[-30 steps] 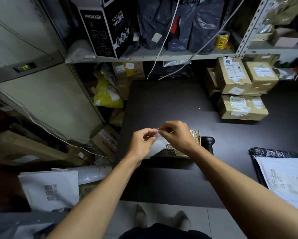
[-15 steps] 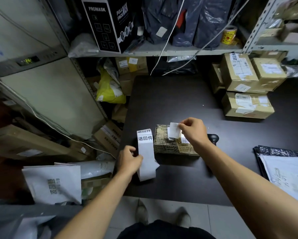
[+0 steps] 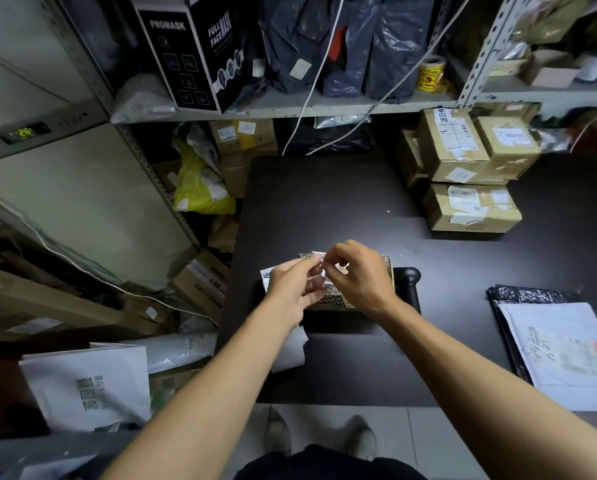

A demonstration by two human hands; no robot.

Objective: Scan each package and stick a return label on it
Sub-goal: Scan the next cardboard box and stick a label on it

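Small patterned package: tan-and-black printed box, lies flat near front-middle of dark tabletop, mostly hidden behind both hands. Return label: small white sticker, pinched above package top between fingertips of left hand and right hand; whether it touches package cannot be told. Label strip: white backing paper with black printed characters, under left hand and wrist, curling over front-left tabletop.

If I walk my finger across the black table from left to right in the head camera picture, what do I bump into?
Label strip → left hand → right hand → black scanner → white mailer bag.
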